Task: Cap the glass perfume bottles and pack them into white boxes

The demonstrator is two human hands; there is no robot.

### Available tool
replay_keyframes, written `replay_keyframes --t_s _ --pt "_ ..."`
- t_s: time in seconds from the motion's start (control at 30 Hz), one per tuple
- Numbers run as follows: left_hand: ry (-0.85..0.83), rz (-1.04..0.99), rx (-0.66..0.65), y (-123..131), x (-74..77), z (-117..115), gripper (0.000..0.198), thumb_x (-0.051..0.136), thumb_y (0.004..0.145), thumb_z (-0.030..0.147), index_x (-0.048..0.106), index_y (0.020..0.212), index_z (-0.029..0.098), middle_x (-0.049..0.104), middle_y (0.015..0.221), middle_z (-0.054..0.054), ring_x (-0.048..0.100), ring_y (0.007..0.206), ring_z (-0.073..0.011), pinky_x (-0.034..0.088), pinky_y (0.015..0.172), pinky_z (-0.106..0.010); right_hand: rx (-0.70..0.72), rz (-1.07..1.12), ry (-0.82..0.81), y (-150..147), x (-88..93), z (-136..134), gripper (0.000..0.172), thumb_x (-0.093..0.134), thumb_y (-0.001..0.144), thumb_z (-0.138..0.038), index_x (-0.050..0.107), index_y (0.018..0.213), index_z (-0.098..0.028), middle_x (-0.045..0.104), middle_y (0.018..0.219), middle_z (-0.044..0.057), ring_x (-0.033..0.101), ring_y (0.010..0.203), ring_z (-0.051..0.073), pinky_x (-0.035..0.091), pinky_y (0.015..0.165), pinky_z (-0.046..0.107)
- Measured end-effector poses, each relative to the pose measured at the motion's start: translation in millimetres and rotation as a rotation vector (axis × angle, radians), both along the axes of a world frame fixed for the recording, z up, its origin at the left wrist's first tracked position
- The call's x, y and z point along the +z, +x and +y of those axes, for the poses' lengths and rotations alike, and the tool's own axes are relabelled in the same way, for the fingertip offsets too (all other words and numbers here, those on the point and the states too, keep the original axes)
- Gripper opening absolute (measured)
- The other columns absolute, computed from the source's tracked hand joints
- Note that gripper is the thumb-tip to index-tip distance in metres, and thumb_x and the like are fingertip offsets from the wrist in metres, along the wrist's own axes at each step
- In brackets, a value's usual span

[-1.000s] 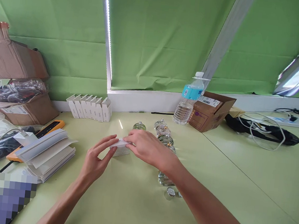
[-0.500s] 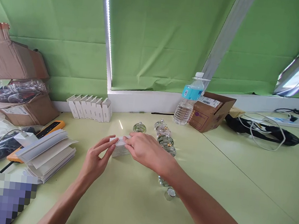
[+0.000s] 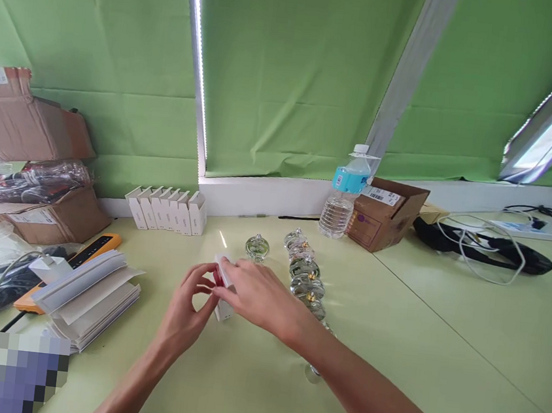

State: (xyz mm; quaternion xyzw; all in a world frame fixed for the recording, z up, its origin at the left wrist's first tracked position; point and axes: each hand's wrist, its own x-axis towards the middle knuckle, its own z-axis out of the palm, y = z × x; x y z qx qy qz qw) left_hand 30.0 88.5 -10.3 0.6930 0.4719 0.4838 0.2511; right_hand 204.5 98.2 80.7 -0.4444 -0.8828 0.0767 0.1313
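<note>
Both hands are at one small white box (image 3: 224, 311), which stands tilted over the middle of the table. My right hand (image 3: 261, 297) grips it from the right and covers much of it. My left hand (image 3: 192, 299) pinches its left edge between thumb and fingers. A bit of red shows at the fingertips, too small to name. Just behind the hands stands a round glass bottle (image 3: 257, 247) with greenish liquid and an ornate top. Several similar glass bottles (image 3: 305, 268) form a row to the right, and my right forearm hides part of it.
Several white boxes (image 3: 166, 211) stand in a row at the back. A water bottle (image 3: 341, 197) and an open cardboard box (image 3: 384, 216) stand back right. Folded white cardboard (image 3: 93, 302), an orange power strip (image 3: 97, 247) and stacked cartons (image 3: 33, 122) fill the left. A clear cap (image 3: 312, 373) lies near my right forearm.
The white box has turned from lying level to tilted upright, and a bit of red now shows at it. Both hands have shifted slightly with it. The view has tipped slightly upward.
</note>
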Motion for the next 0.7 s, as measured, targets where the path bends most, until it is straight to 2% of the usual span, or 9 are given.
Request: replay_keyframes --t_s 0.07,0.13,0.2,0.33,0.43,0.5,0.6,0.67,0.7 --pt "0.045 0.040 0.077 -0.8 -3.0 1.5 0.057 0.063 0.085 0.033 0.040 0.137 0.030 0.047 0.140 -0.009 0.059 0.113 -0.0232 0.049 0.096 -0.044 0.090 -0.004 -0.010 1.9 -3.3 1.5 0.013 0.048 0.094 -0.024 0.055 0.105 -0.021 0.064 0.089 0.005 0.062 0.076 0.019 0.035 0.057 0.026" --pt "0.055 0.088 0.140 -3.7 -5.3 3.2 0.071 0.067 0.082 0.035 0.032 0.143 0.031 0.037 0.149 -0.011 0.047 0.130 -0.0286 0.043 0.104 -0.049 0.170 0.004 -0.029 3.9 -7.0 3.9 0.021 0.047 0.089 -0.011 0.055 0.105 -0.023 0.064 0.094 0.003 0.061 0.078 0.018 0.037 0.059 0.025" --pt "0.033 0.133 0.115 -7.0 -6.4 4.8 0.071 0.066 0.083 0.036 0.031 0.144 0.031 0.040 0.149 -0.010 0.042 0.134 -0.0296 0.041 0.105 -0.048 0.188 0.035 -0.042 5.7 -9.3 5.5 0.031 0.046 0.087 -0.007 0.053 0.112 -0.023 0.064 0.100 0.004 0.062 0.085 0.019 0.041 0.064 0.026" --pt "-0.008 0.169 0.053 -10.8 -6.6 6.5 0.056 0.059 0.088 0.036 0.040 0.140 0.030 0.060 0.131 -0.008 0.059 0.118 -0.0261 0.048 0.097 -0.043 0.146 0.061 -0.011 9.5 0.7 -0.1 0.031 0.045 0.091 -0.013 0.052 0.120 -0.020 0.063 0.107 0.008 0.061 0.096 0.022 0.046 0.072 0.030" --pt "0.018 0.197 0.090 -12.2 -6.2 6.3 0.051 0.058 0.088 0.036 0.044 0.137 0.029 0.062 0.128 -0.008 0.066 0.104 -0.0243 0.052 0.090 -0.041 0.124 0.078 0.080 10.9 20.8 -14.3 0.024 0.043 0.095 -0.020 0.058 0.113 -0.017 0.064 0.106 0.010 0.062 0.093 0.023 0.048 0.073 0.033" --pt "0.031 0.239 0.083 -13.5 -6.0 5.8 0.051 0.055 0.089 0.035 0.043 0.138 0.030 0.060 0.130 -0.009 0.067 0.100 -0.0234 0.054 0.086 -0.038 0.155 0.091 0.077 7.8 30.0 -26.0 0.025 0.041 0.097 -0.023 0.062 0.107 -0.016 0.066 0.101 0.010 0.064 0.088 0.023 0.049 0.073 0.034" --pt "0.047 0.293 0.104 -15.1 -6.3 5.4 0.048 0.053 0.091 0.035 0.045 0.138 0.034 0.058 0.131 -0.007 0.066 0.099 -0.0232 0.054 0.087 -0.038 0.251 -0.067 -0.104 -5.9 20.2 -42.5 0.024 0.048 0.092 -0.027 0.069 0.092 -0.015 0.071 0.085 0.011 0.067 0.076 0.024 0.051 0.062 0.034" --pt "0.045 0.307 0.135 -15.6 -7.4 6.3 0.046 0.054 0.091 0.038 0.047 0.136 0.035 0.058 0.131 -0.006 0.065 0.102 -0.0232 0.054 0.089 -0.039 0.293 -0.258 -0.351 -18.5 -2.0 -54.5 0.015 0.058 0.085 -0.026 0.072 0.084 -0.020 0.071 0.079 0.008 0.067 0.064 0.022 0.047 0.047 0.031" --pt "0.045 0.310 0.146 -15.8 -8.2 7.4 0.046 0.054 0.091 0.040 0.047 0.136 0.035 0.057 0.131 -0.006 0.065 0.103 -0.0231 0.054 0.089 -0.039 0.365 -0.283 -0.433 -24.4 -15.3 -61.8 0.013 0.059 0.085 -0.024 0.072 0.085 -0.024 0.071 0.083 0.006 0.066 0.063 0.020 0.047 0.045 0.029"
